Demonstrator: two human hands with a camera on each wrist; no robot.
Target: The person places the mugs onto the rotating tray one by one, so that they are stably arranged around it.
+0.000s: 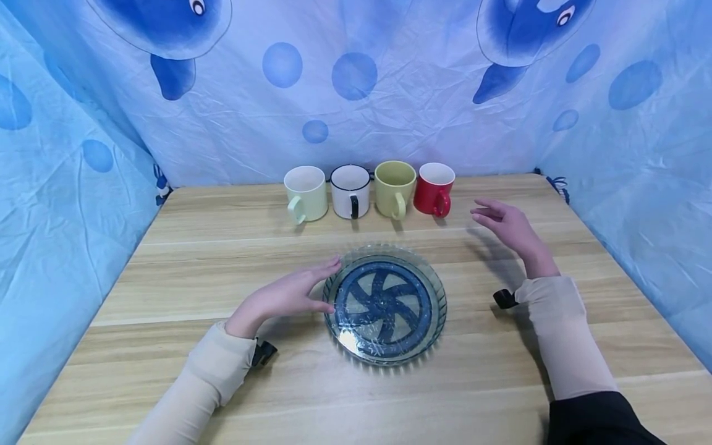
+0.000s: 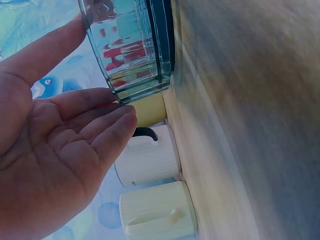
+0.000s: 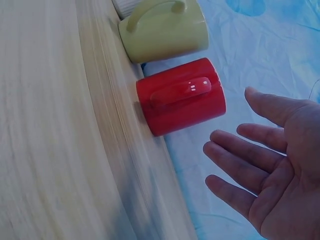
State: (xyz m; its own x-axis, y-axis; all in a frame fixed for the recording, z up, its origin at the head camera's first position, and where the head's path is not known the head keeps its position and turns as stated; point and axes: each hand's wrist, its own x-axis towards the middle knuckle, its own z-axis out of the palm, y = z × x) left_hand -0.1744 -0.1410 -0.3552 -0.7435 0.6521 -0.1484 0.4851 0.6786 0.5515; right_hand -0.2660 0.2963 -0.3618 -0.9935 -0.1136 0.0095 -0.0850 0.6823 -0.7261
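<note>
A shallow round glass dish [image 1: 384, 303] with a fluted side and a blue swirl pattern stands on the table. My left hand [image 1: 286, 293] is at its left rim, thumb and fingers spread apart and fairly straight. In the left wrist view the fingertips [image 2: 127, 112] meet the edge of the glass dish [image 2: 132, 55]; whether they press on it I cannot tell. To the right of the red mug [image 1: 431, 191], my right hand [image 1: 508, 232] hovers above the table with loosely extended fingers, holding nothing. The right wrist view shows a gap between it and the red mug [image 3: 180, 97].
Left of the red mug, in a row along the back edge, stand a yellow-green mug [image 1: 394, 188], a white mug with a black handle [image 1: 347, 191] and a pale green mug [image 1: 308, 194]. Blue patterned cloth [image 1: 389, 123] hangs behind and at both sides of the wooden table [image 1: 167, 284].
</note>
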